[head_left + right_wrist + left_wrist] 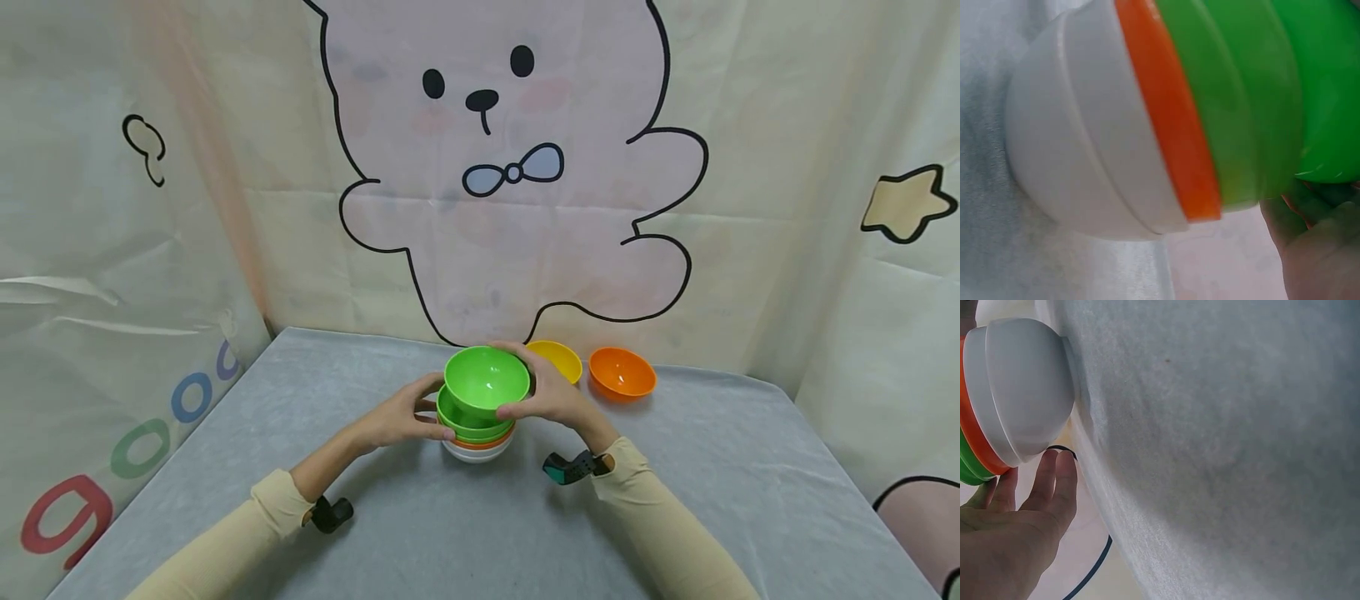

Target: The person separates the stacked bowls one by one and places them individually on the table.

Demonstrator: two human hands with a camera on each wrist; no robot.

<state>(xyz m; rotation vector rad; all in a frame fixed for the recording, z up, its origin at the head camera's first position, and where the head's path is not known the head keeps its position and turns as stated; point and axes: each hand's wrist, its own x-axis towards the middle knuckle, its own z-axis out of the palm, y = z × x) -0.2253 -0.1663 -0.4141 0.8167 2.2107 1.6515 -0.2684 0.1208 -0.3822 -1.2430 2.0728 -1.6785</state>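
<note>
Looking down, we see our right hand [551, 393] with its grip curled round the top green bowl [487, 382], tilted above a nested stack [477, 433] of green, orange and white bowls mid-worktop [720, 467]. Our left hand [401, 417] grips the stack's side. 2 bowls, yellow [558, 358] and orange [622, 372], sit behind.

Both arms reach forward, left hand [401, 417] and right hand [551, 393] with fingers curled inward, facing.

six bowls [486, 379], two hands [551, 392]
</note>
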